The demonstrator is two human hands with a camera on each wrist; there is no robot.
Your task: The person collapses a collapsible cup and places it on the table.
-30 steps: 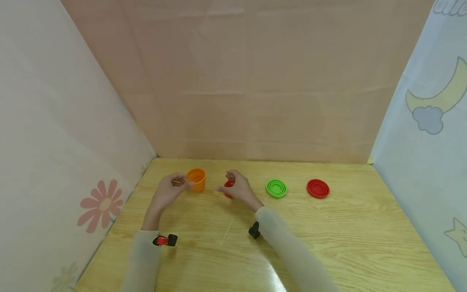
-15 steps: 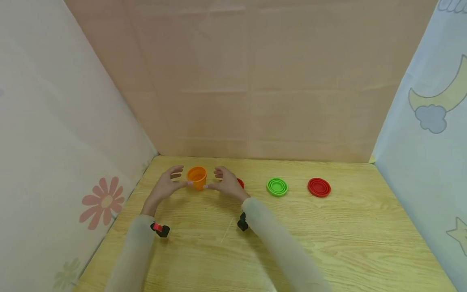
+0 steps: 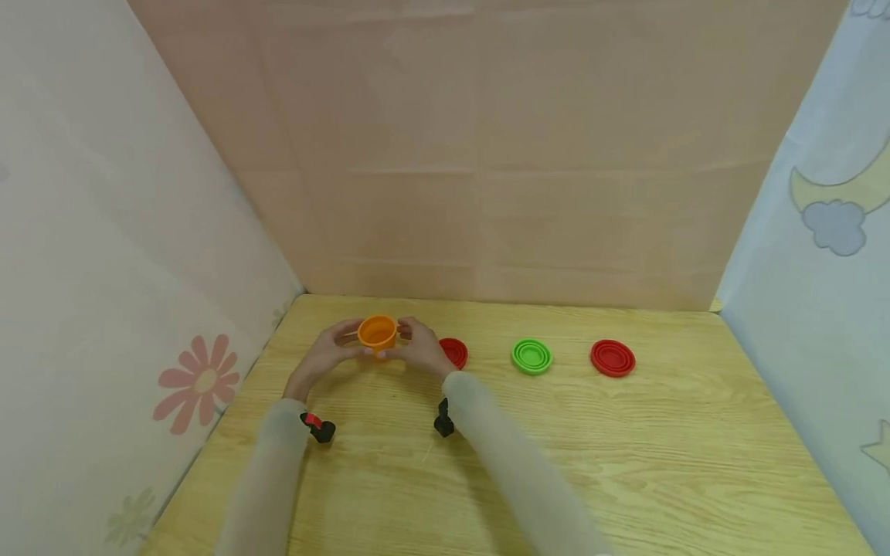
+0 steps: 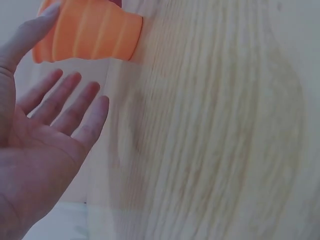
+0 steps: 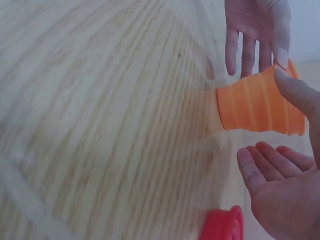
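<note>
An orange collapsible cup, ribbed and fully extended, stands upright on the table toward the back left. My left hand is at its left side, with the thumb at the wall near the rim. In the left wrist view the fingers are spread and fairly straight, apart from the cup. From the other side comes my right hand; its thumb overlaps the cup near the rim in the right wrist view. Its other fingers stay loose, a gap away from the wall.
A flattened red collapsible cup lies just right of my right hand, partly covered by it. Farther right lie a flattened green cup and another flattened red one. A papered wall borders the table's back edge.
Both hands have closed in on the orange cup, the right one coming leftward past the nearer red cup. The thumbs have come to the orange cup's front. The flattened cups lie as before.
</note>
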